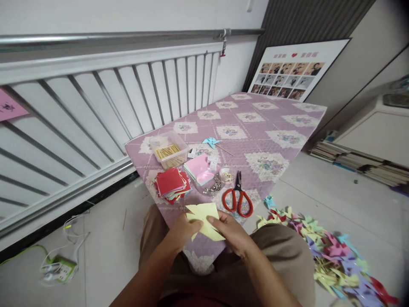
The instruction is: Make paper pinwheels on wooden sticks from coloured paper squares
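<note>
A pale yellow paper square (pixel 206 213) with slits cut in from its corners is held over the near corner of the table. My left hand (pixel 187 228) pinches its left side, thumb on top. On the right side, my right hand (pixel 228 228) grips it the same way. Scissors with red handles (pixel 238 200) lie just beyond my right hand, blades pointing away. A stack of cut paper squares, red on top (pixel 172 184), sits beyond my left hand. Between them stands a clear dish of small metallic pieces (pixel 214 186).
A clear box of wooden sticks (pixel 169 151), pink paper sheets (pixel 198 165), a small round tub (pixel 226 175) and a blue pinwheel on a stick (pixel 211 142) are on the tablecloth (pixel 255 132). Many paper pinwheels (pixel 335 251) lie heaped on the floor at right. A radiator (pixel 128 94) borders the left.
</note>
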